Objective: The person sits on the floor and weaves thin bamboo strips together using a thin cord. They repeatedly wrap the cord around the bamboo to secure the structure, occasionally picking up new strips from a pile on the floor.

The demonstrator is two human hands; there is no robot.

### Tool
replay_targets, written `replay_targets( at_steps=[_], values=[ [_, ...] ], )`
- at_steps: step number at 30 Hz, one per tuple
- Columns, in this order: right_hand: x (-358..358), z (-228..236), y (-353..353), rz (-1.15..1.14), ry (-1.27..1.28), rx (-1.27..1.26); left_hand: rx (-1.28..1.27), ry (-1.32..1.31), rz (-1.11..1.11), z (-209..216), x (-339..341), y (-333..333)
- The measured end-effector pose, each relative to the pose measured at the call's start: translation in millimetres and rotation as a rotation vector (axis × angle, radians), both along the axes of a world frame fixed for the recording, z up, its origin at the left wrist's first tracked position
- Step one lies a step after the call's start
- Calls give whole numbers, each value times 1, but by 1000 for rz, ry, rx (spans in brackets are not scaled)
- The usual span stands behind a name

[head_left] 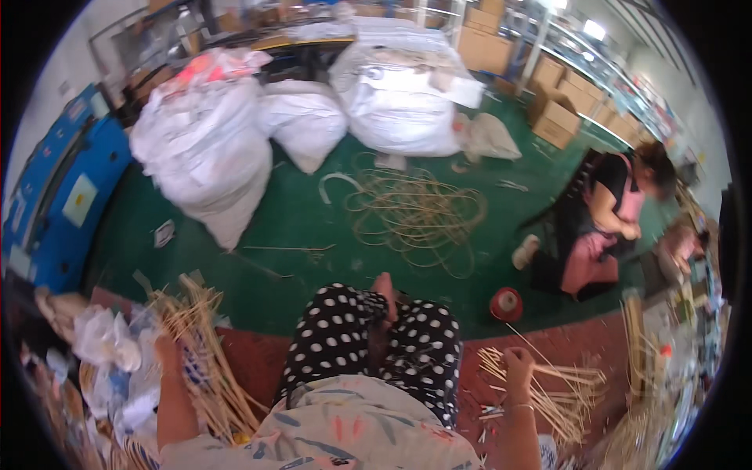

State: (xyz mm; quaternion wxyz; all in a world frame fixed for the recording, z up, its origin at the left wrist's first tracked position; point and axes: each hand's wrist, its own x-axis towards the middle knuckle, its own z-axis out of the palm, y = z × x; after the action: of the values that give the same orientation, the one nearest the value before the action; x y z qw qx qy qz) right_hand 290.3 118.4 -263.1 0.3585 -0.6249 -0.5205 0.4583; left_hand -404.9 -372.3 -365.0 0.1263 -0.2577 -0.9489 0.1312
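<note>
My left hand (167, 348) reaches down at the left, against a heap of thin pale sticks (210, 356) that look like cane or bamboo. Its fingers are small and blurred, so their grip cannot be made out. On the right, my right hand (518, 363) has its fingers curled together over a second pile of pale sticks (560, 395). One thin stick (520, 335) slants up from the fingers of that hand. Between my two hands lie my lap and knees, in dotted trousers (337, 329).
Plastic bags (106, 337) crowd the left side. A red round container (506, 304) stands on the green floor beyond my right hand. Ahead lies a loose coil of cane (415, 207), before large white sacks (204, 141). A seated person (607, 211) works at the right.
</note>
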Motion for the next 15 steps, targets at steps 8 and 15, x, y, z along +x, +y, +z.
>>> replay_targets(
  at_steps=[8,15],
  values=[
    [102,-78,-22,-360,-439,-123,364,-326,126,-7,56,68],
    [141,-89,-50,-942,-142,-300,318,-362,-311,78,140,178]
  ],
)
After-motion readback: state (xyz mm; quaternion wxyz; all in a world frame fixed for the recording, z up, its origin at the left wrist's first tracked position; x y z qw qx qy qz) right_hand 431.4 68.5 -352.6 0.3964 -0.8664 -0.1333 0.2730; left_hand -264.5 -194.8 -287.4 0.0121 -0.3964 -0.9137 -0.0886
